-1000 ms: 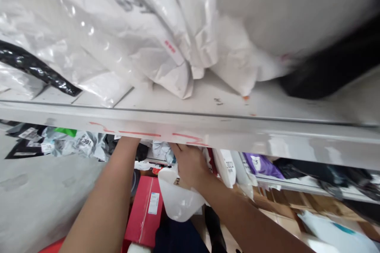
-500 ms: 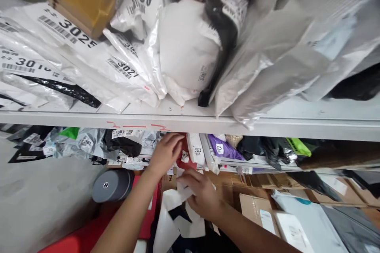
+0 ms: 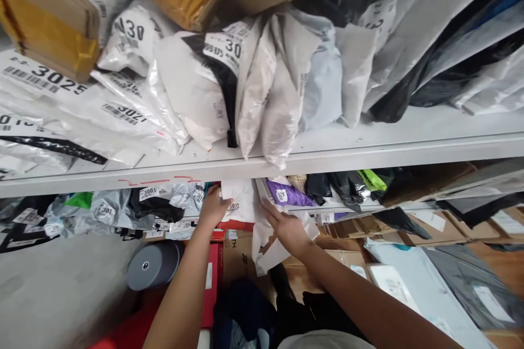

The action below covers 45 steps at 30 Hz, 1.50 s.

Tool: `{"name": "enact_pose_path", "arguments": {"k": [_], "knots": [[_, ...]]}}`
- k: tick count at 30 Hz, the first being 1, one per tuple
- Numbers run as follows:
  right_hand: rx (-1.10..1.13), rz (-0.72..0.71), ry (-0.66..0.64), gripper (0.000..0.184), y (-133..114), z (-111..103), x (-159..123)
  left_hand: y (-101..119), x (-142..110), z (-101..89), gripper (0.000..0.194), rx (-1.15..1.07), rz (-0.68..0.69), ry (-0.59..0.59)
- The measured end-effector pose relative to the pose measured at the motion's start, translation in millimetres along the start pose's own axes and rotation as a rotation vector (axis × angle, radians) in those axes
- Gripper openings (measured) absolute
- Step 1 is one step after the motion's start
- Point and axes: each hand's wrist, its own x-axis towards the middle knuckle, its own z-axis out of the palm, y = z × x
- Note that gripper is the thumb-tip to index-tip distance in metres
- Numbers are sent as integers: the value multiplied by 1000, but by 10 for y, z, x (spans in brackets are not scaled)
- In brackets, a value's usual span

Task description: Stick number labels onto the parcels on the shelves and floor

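Wrinkly plastic on parcel 3022 (image 3: 243, 194), matt papery sheet (image 3: 272, 254), smooth metal-looking shelf (image 3: 347, 155)

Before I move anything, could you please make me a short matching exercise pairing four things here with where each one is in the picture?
Things
1. White plastic package labelled 3022
2. Purple plastic package labelled 025
3. Grey cylindrical container
4. Crumpled white sheet

Places
A. Left of both hands
B. Partly under the right hand
C. Against the left hand
D. Above the right hand, on the lower shelf

Right pairs: 1-C, 2-D, 3-A, 4-B.
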Motion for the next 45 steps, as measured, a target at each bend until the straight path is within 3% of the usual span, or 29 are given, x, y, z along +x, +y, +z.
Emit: {"name": "enact_pose_path", "arguments": {"k": [5, 9, 17, 22, 26, 29, 31, 33, 35, 37, 41, 45], "knots": [[12, 59, 30, 66, 381, -99, 43, -243, 32, 22, 29, -139, -30, 24], [44, 79, 42, 62, 596, -92, 37, -401, 48, 54, 42, -274, -57, 7], [98, 80, 50, 65, 670, 9, 21, -489, 14, 129, 62, -446, -138, 2], [153, 59, 93, 65, 694, 72, 25, -505, 19, 144, 63, -532, -186, -10], [232, 35, 134, 71, 714, 134, 34, -489, 32, 108, 53, -345, -125, 33], [393, -54, 202, 79, 739, 222, -29, -250, -55, 144, 36, -115, -116, 160], [481, -93, 280, 82, 749, 319, -111, 67, -184, 263, 39, -7, -95, 298], [523, -107, 355, 79, 741, 430, -199, 450, -330, 453, 47, 178, 17, 386], [532, -114, 405, 72, 707, 516, -257, 797, -425, 655, 46, 376, 177, 279], [514, -67, 432, 61, 648, 549, -255, 1017, -424, 798, 48, 538, 184, 168], [471, 105, 423, 39, 525, 487, -94, 1086, -231, 826, 40, 663, 75, 33], [437, 201, 341, 47, 492, 412, 74, 1114, -49, 778, 42, 681, 0, -31]]}}
